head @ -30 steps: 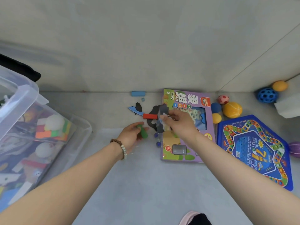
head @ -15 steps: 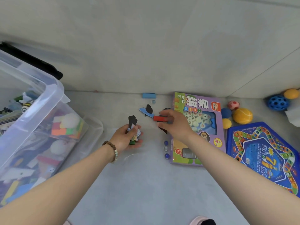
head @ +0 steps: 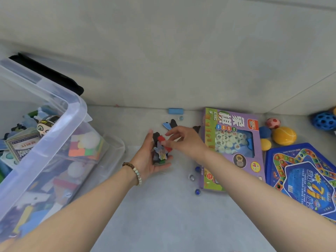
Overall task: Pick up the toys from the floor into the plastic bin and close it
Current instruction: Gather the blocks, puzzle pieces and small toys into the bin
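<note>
Red block (head: 161, 138), pinched by right hand (head: 187, 140), hangs over toys (head: 161, 153) in the open left hand (head: 148, 160); bin (head: 76, 108) left of that grip.

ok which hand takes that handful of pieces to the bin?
Left. The left hand holds the pieces on its palm and the bin sits on its side; the right hand is farther.

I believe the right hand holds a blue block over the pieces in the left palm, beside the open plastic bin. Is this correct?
Not quite. The head view shows the right hand pinching a red block; the blue block lies on the floor by the wall. The rest holds: pieces in the left hand, open plastic bin beside.
</note>
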